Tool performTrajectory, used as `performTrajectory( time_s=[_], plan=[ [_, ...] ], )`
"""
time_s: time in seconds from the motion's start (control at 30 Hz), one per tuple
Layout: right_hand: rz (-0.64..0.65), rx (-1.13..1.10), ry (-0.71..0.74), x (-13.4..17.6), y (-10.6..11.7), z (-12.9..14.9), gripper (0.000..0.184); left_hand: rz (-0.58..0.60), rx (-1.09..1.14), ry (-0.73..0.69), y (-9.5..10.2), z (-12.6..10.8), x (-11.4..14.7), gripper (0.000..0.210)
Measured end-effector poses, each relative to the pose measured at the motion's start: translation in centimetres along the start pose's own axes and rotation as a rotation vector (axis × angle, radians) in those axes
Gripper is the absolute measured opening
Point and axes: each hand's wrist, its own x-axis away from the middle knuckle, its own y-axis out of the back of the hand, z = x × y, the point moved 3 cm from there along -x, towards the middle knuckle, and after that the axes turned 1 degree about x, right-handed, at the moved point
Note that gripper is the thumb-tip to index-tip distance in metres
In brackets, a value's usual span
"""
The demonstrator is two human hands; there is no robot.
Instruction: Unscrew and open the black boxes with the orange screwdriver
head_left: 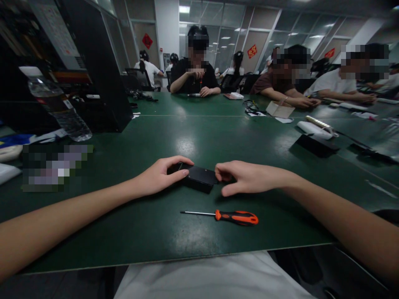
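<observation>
A flat black box [201,177] lies on the green table in front of me, its short right side towards my right hand. My left hand [165,174] grips the box's left end, the thumb on top and the fingers around the far side. Close by the right end is my right hand [240,176], its fingers curled and its thumb held apart below them. Its fingertips are at the box's far right corner; whether they touch it I cannot tell. Nearer to me rests a screwdriver [226,216] with an orange and black handle, its tip pointing left.
A water bottle [60,104] stands at the left beside a dark cabinet [93,62]. To the right are a black block-shaped object [316,145] and a white item [316,129]. Across the green table [156,145] sits a person [196,66] holding a screwdriver; others sit at the right.
</observation>
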Motion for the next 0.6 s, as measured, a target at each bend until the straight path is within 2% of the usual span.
performTrajectory(
  time_s=[0.1, 0.3, 0.47, 0.6],
  plan=[
    [0.174, 0.128, 0.072, 1.9, 0.4, 0.6, 0.045, -0.004, -0.020, 0.024, 0.0, -0.3, 0.1, 0.043],
    [0.278, 0.193, 0.141, 3.7, -1.4, 3.6, 0.028, 0.006, 0.037, 0.062, 0.0, -0.6, -0.1, 0.044],
    [0.250, 0.147, 0.206, 3.1, -2.2, 5.0, 0.011, 0.009, 0.051, 0.071, -0.1, -0.6, -0.2, 0.043],
    [0.180, 0.034, 0.142, 3.0, -0.5, 4.4, 0.008, -0.013, 0.036, 0.031, -0.3, -0.6, -0.1, 0.042]
  ],
)
